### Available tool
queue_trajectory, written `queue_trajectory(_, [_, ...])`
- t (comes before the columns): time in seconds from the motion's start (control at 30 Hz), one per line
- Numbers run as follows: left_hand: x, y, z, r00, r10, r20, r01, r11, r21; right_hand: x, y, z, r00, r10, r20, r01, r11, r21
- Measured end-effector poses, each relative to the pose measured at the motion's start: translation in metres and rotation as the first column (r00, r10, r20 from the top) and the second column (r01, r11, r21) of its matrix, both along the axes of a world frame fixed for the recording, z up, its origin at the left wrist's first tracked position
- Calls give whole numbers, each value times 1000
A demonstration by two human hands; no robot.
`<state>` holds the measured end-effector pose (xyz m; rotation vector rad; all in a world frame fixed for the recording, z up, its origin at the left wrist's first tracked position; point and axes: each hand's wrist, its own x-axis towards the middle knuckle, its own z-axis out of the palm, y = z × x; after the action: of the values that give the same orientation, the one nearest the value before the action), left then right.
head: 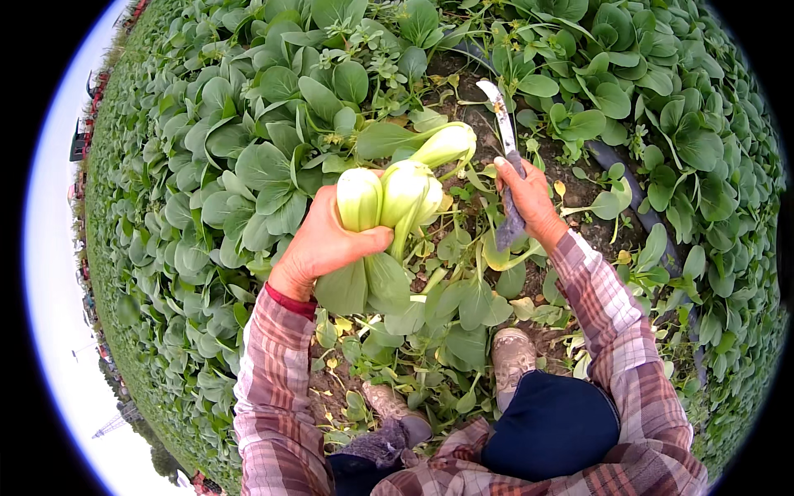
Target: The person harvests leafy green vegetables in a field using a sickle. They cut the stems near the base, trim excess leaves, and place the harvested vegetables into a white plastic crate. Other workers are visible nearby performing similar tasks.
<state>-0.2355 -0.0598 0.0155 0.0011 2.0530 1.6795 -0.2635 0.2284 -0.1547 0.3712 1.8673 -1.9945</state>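
Several heads of green bok choy [403,192] are bunched in my left hand [329,229], their pale bases up and their leaves hanging below. Behind them another pale head [448,144] lies tilted; whether my fingers hold it too is hidden. My right hand [530,198] grips a harvesting knife [506,127] by its cloth-wrapped handle, the curved blade pointing up and away from me. The blade has brown specks on it and is apart from the bok choy. Cut leaves [471,297] lie on the soil between my hands and my shoes.
Dense rows of leafy bok choy [248,167] grow on the left and more [688,136] on the right. A dark hose or strip [636,204] runs along the soil at right. My muddy shoes [513,359] stand among loose leaves and yellowed scraps.
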Motion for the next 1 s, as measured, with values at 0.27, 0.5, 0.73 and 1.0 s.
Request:
queue_trajectory(0.27, [206, -15, 57, 852, 362, 379, -503, 766, 401, 96, -70, 208, 835, 338, -433, -450, 874, -186])
queue_trajectory(0.5, [413, -37, 166, 730, 684, 1, -607, 647, 462, 214, -143, 325, 566, 577, -589, -653, 750, 107])
queue_trajectory(0.73, [510, 9, 189, 374, 815, -443, -578, 578, 576, 332, -183, 401, 308, 762, -570, -828, 510, 233])
queue_trajectory(1.0, [631, 47, 180, 55, 856, -513, -684, 407, 606, 475, -234, 397, 194, 754, -627, -942, 321, 95])
